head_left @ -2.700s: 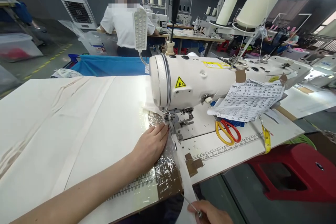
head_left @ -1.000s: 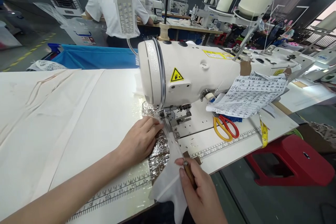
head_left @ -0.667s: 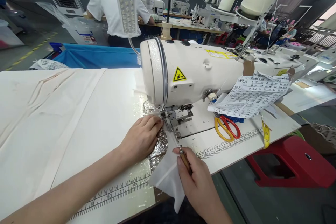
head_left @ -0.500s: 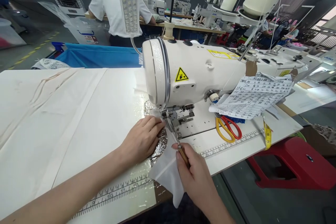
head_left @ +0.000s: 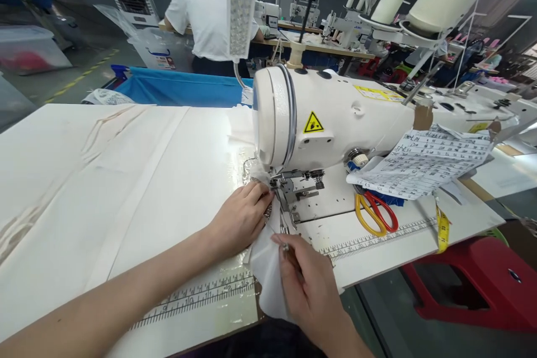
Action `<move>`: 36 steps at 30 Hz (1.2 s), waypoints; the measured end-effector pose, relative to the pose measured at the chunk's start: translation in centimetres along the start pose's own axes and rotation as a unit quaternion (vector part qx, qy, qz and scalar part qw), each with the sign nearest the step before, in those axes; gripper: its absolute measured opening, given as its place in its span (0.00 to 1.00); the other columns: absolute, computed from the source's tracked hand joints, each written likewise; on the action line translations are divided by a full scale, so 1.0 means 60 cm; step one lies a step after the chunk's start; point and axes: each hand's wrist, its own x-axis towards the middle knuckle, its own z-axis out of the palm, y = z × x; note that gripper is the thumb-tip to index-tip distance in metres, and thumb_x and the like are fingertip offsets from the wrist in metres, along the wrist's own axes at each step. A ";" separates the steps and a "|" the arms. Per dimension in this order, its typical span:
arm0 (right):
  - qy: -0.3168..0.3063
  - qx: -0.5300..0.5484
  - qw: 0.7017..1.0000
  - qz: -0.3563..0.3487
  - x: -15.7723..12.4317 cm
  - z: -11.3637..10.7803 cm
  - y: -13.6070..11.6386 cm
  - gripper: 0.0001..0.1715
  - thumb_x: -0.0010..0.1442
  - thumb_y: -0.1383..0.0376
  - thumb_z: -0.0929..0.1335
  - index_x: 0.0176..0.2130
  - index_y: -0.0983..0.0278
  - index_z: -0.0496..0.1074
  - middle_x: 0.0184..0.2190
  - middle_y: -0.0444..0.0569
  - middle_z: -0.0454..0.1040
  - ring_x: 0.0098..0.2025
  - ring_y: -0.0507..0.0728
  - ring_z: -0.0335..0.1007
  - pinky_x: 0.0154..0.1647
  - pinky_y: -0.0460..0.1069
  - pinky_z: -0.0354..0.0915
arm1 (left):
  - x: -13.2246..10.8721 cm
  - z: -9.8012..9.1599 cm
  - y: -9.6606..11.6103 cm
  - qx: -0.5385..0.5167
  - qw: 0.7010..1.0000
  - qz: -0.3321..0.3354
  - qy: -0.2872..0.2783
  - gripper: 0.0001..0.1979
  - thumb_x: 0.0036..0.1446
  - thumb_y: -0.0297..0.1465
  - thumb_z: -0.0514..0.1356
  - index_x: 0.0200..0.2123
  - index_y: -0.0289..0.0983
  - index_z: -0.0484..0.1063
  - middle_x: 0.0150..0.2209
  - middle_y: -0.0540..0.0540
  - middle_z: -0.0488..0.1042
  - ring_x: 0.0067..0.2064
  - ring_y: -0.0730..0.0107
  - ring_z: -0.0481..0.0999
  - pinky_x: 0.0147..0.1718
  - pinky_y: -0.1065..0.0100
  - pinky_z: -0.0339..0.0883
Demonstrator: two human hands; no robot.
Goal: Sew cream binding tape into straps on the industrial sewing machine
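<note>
A white fabric piece (head_left: 271, 277) runs from under the needle area of the white sewing machine (head_left: 327, 123) down over the table's front edge. My left hand (head_left: 243, 215) presses on this fabric just left of the presser foot (head_left: 277, 183), its fingers bent and close together. In my right hand (head_left: 308, 285), thumb and fingers close round an awl (head_left: 286, 246). Its thin metal shaft points up toward the presser foot, and the wooden handle is mostly hidden by the fingers. Where the awl's tip meets the fabric is too small to tell.
Right of the machine bed lie scissors (head_left: 375, 213) with yellow and red handles, handwritten sheets (head_left: 419, 162) and a yellow tape measure (head_left: 442, 229). White fabric (head_left: 138, 179) covers the table's left. A red stool (head_left: 474, 285) stands below right. Behind, a person (head_left: 210, 17) sits beyond a blue bin (head_left: 180, 88).
The view has shifted, so the machine sits farther right. The fabric's hanging end has changed shape, and the awl's wooden handle is more hidden in my right hand. My left hand stays beside the presser foot.
</note>
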 end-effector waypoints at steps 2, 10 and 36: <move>0.010 0.019 0.998 -0.051 0.006 0.002 -0.014 0.19 0.66 0.74 0.60 0.54 0.61 0.66 0.40 0.48 0.78 0.39 0.54 0.77 0.39 0.46 0.69 | 0.007 -0.002 0.002 -0.015 1.000 -0.010 -0.016 0.18 0.62 0.24 0.52 0.51 0.24 0.71 0.47 0.32 0.71 0.47 0.53 0.70 0.45 0.55 0.73; 0.034 0.065 0.991 -0.114 0.003 0.021 -0.047 0.18 0.67 0.72 0.60 0.55 0.64 0.66 0.36 0.50 0.77 0.35 0.56 0.75 0.35 0.48 0.69 | 0.041 -0.007 0.004 -0.050 0.992 -0.107 -0.037 0.12 0.61 0.21 0.51 0.33 0.35 0.73 0.35 0.40 0.74 0.35 0.61 0.70 0.31 0.63 0.70; 0.028 -0.234 0.970 0.064 0.029 0.020 0.042 0.16 0.67 0.70 0.61 0.50 0.66 0.72 0.39 0.50 0.83 0.31 0.60 0.81 0.23 0.52 0.67 | 0.029 0.014 -0.043 -0.292 0.935 -0.194 0.052 0.15 0.61 0.43 0.57 0.33 0.39 0.78 0.37 0.46 0.78 0.40 0.62 0.76 0.40 0.62 0.72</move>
